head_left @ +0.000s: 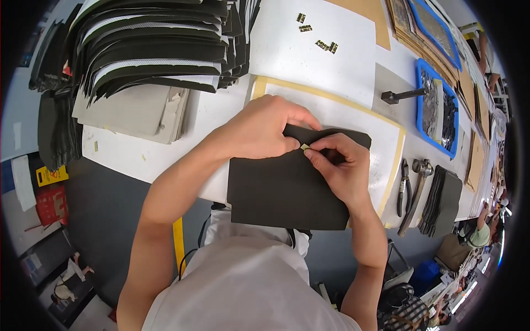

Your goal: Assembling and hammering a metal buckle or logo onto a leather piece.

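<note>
Left hand (273, 129) pinching dark sheet (287, 190); right hand's (346, 165) thumb and forefinger closed on small tag (305, 147). Blue tray (436, 143) holding dark pieces (449, 120).

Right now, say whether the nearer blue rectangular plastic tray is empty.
Not empty: the blue tray holds dark pieces, visible inside its rim.

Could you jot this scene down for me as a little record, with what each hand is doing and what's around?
Left hand: gripping the far part of a dark sheet
Right hand: pinching a small pale piece over the sheet
Right side: pliers and hammer, side by side
Far left: tall stack of dark sheets
</note>
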### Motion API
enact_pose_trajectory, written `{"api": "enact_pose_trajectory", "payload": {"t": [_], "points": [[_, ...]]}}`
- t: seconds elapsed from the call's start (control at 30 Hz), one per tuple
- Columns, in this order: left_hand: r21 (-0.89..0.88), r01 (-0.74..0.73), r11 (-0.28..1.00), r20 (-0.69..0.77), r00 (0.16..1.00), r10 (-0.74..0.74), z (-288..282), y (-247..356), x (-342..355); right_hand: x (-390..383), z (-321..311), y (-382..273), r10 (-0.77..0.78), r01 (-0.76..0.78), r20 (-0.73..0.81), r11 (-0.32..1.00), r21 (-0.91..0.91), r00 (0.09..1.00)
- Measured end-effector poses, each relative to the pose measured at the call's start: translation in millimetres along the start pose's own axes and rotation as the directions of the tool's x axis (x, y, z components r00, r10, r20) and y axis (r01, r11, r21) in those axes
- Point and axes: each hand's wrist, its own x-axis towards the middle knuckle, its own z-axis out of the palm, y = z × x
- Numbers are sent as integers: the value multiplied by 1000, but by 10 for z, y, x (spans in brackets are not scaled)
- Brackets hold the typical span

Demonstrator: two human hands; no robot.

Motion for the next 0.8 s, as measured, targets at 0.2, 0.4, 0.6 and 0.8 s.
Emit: {"api": "enact_pose_trajectory", "payload": {"t": [0.2, 0.4, 0.6, 0.8], "points": [[-13, 38, 999, 17, 999, -38, 0, 30, 7, 7, 4, 5, -79, 79, -15, 996, -34, 997], [-12, 41, 999, 20, 999, -41, 6, 20, 5, 6, 4, 10, -82, 82, -21, 996, -34, 996], [-13, 51, 999, 25, 998, -50, 9, 33, 6, 7, 2, -11, -75, 74, -26, 996, -48, 997], [-12, 33, 999, 22, 999, -33, 12, 23, 0, 15, 20, -2, -95, 93, -38, 995, -48, 995]]}}
